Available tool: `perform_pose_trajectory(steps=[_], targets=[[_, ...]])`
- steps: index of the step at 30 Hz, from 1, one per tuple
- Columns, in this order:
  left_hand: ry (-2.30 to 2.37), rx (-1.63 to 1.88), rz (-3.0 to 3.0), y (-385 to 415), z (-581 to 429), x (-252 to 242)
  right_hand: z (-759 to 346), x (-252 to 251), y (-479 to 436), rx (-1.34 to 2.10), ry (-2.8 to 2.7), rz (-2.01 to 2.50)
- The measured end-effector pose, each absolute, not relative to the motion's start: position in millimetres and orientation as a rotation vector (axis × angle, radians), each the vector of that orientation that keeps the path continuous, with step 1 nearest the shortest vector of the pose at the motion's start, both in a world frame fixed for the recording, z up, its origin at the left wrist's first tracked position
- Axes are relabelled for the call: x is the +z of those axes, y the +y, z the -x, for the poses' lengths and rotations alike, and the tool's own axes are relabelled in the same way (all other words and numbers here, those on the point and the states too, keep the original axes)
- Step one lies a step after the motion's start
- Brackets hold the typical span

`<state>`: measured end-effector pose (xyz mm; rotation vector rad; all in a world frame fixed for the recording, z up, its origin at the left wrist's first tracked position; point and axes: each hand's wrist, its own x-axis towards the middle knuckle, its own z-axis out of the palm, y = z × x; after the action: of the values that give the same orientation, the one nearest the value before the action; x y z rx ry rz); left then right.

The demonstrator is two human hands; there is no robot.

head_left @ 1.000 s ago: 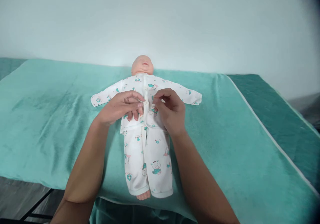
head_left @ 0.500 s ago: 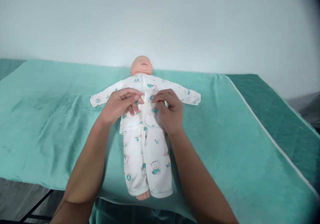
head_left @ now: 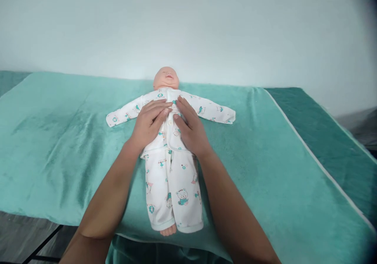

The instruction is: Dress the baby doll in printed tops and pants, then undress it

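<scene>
A baby doll (head_left: pixel 166 77) lies on its back with its head toward the wall and its arms spread sideways. It wears a white printed long-sleeved top (head_left: pixel 176 140) and matching trousers (head_left: pixel 184 181); one bare foot (head_left: pixel 168 230) pokes out of a trouser leg. My left hand (head_left: pixel 151 122) rests flat on the left half of the top's chest, fingers stretched out. On the other half lies my right hand (head_left: pixel 191 124), also flat, with its thumb apart from the fingers. Between the two hands runs the top's front edge, where a small button (head_left: pixel 170 122) shows.
A light green velvety cloth (head_left: pixel 253 169) with some wrinkles covers the table under the doll. Darker green cloth (head_left: pixel 330 138) shows past its white-edged right side. Behind stands a plain pale wall (head_left: pixel 188 24). A dark metal table leg (head_left: pixel 43 242) is at lower left.
Both hands have gone from bent, pinching fingers near the top's front edge to lying flat on the chest. They have come closer together. The doll stays in place.
</scene>
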<state>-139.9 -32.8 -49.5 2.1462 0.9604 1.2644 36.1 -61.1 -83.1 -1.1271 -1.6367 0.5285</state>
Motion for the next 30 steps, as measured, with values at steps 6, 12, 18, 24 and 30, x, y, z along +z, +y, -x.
perform_pose_trajectory(steps=[6,12,18,24,30], targets=[[0.918,1.262,-2.226,-33.7,139.1,-48.8,-41.5,-74.7,-29.4,0.571,-1.691,1.112],[0.923,1.291,-2.214,-34.1,138.7,-50.4,-39.7,-67.1,-0.2,0.402,-1.747,1.135],[0.984,1.331,-2.154,-36.4,137.6,-52.6,-46.6,-71.8,5.8,0.518,-1.708,1.104],[1.094,1.469,-2.143,-15.4,140.3,-60.9,-48.5,-77.4,5.4,0.594,-1.663,1.034],[0.971,1.153,-2.332,32.0,143.1,-64.6,-46.9,-79.4,3.5,0.508,-1.659,1.054]])
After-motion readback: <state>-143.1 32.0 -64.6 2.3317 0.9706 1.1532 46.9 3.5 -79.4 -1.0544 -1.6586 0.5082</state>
